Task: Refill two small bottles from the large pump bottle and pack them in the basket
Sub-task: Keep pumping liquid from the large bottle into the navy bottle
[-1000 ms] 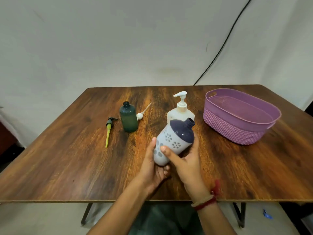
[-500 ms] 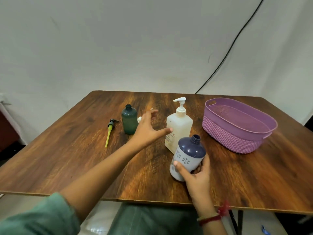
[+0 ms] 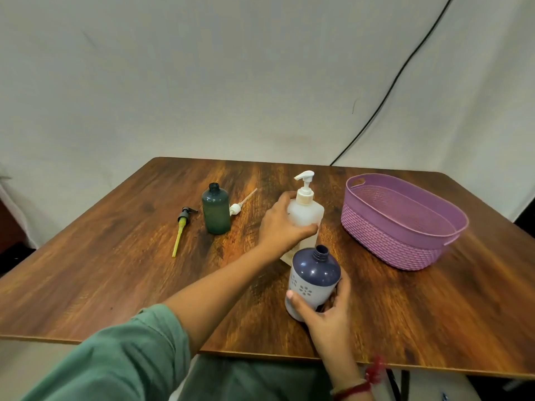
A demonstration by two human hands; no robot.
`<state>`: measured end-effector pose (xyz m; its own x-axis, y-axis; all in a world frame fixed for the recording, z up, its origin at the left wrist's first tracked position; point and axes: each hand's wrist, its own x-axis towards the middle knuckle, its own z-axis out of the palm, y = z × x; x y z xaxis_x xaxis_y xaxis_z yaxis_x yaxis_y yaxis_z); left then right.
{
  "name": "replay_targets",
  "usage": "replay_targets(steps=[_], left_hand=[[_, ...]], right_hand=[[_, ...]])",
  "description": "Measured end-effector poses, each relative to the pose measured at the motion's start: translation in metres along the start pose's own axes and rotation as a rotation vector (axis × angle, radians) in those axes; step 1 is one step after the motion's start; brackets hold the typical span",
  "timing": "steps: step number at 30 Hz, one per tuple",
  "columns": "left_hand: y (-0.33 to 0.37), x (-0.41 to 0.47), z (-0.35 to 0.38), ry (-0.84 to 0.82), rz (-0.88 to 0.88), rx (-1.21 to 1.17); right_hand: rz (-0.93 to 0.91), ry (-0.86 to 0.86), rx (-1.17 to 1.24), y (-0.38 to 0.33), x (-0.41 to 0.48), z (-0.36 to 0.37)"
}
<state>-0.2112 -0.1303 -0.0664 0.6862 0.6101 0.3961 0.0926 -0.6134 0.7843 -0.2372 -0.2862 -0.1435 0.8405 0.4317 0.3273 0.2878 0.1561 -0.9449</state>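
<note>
1. Head view, left side: the left hand reaches across the wooden counter. Its grip is wrapped around the shoulder of the large pump bottle, fingers behind it and thumb across the front.
2. The large pump bottle is pale and translucent, stands upright near the middle of the counter, and has its white pump head screwed on.
3. The right hand is nearer the front edge. Its grip holds the lower body of the navy bottle, with the thumb on the white flower-patterned part and the fingers curled behind.
4. The navy bottle sits just in front of the large pump bottle, its open neck uncapped and leaning slightly away from the camera. I cannot tell whether its base touches the counter.
5. The green bottle stands upright to the left, also uncapped, well apart from both hands.
6. A black-and-yellow pump lies flat to the left of the green bottle; a white pump lies just to its right, tube pointing toward the far edge.
7. The purple basket stands on the right side of the counter, apart from the bottles.
8. A green sleeve covers the left upper arm, and a red thread band circles the right wrist.
9. A black cable runs down the pale backdrop behind the counter.
</note>
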Motion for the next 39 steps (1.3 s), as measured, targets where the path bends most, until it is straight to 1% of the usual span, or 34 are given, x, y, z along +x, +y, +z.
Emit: replay_targets(steps=[3,5,7,9,15,19,20,22,24,26,28,30,34,37,39], left_hand=[[-0.002,-0.007,-0.003,0.135,-0.026,0.046],[-0.005,-0.012,-0.006,0.195,-0.027,0.049],[-0.007,-0.018,-0.01,0.232,-0.033,0.052],[-0.007,-0.019,-0.013,0.228,-0.048,0.062],[-0.01,-0.011,-0.029,0.032,-0.087,0.071],[-0.02,-0.004,-0.05,-0.094,0.009,-0.039],[-0.021,0.001,-0.054,-0.094,0.034,-0.101],[-0.021,0.013,-0.059,-0.019,0.034,-0.232],[-0.014,0.026,-0.062,0.028,0.021,-0.294],[-0.004,0.037,-0.064,-0.062,0.061,-0.346],[0.008,0.045,-0.066,-0.214,0.098,-0.357],[0.018,0.05,-0.064,-0.349,0.091,-0.37],[0.015,0.054,-0.054,-0.489,0.042,-0.479],[0.015,0.051,-0.053,-0.486,-0.023,-0.581],[0.017,0.051,-0.052,-0.43,-0.039,-0.552]], right_hand=[[-0.007,-0.002,-0.008,0.004,0.003,0.002],[-0.011,-0.01,-0.005,0.006,0.005,0.004],[-0.005,-0.024,0.005,0.007,0.009,0.007],[-0.001,-0.027,0.009,0.008,0.014,0.01],[0.008,-0.037,-0.029,0.014,0.032,0.016],[0.014,-0.072,-0.038,0.015,0.038,0.016],[0.016,-0.081,-0.044,0.015,0.038,0.016],[0.011,-0.097,-0.059,0.017,0.037,0.016],[0.008,-0.115,-0.055,0.017,0.035,0.016],[0.014,-0.13,-0.036,0.017,0.035,0.015],[0.016,-0.141,-0.028,0.016,0.035,0.015],[0.015,-0.145,-0.029,0.015,0.035,0.014],[0.036,-0.139,-0.004,0.013,0.035,0.015],[0.045,-0.148,0.007,0.012,0.034,0.014],[0.051,-0.157,0.013,0.014,0.035,0.014]])
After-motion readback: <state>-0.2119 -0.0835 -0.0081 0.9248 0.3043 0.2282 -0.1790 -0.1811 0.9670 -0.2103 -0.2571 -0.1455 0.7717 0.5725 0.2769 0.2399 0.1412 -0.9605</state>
